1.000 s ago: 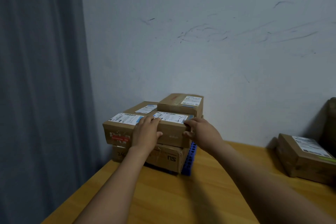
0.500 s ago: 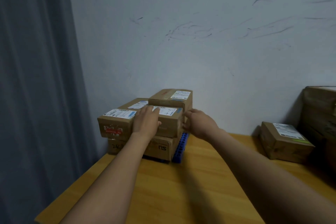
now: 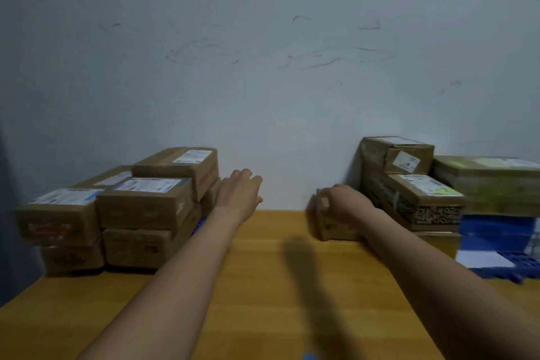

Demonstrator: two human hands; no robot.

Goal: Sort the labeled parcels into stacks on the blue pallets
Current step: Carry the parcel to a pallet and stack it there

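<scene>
Parcels (image 3: 175,166) of brown cardboard, each with a white label on top, stand in two groups at the far edge of a wooden table (image 3: 263,301), against a pale scuffed wall (image 3: 263,67).

The left stack (image 3: 143,207) is two layers deep, with one more box on top at its far right. A sliver of blue pallet (image 3: 198,226) shows at its near right foot. The right stack (image 3: 423,202) climbs in steps toward the wall. Its rightmost boxes sit on a second blue pallet (image 3: 496,240), on whose near part lies a white sheet (image 3: 482,259).

Between the two groups, just left of the right stack, a small parcel (image 3: 333,226) rests on the bare tabletop, not yet on either pallet.

The right hand (image 3: 343,200) lies over this parcel's top, its fingers curled down round the upper far-left corner in a grip. The left hand (image 3: 239,193) hangs in the air just right of the left stack, fingers straight and holding nothing. Motion blur softens both hands.

Handling, as a judgement: the small parcel looks stiff, flat-faced and light enough for one hand. Its taped faces may be slick, so a hold across two opposite side walls, with the free hand under the base, would be the surest, and would keep the label upward for reading.
</scene>
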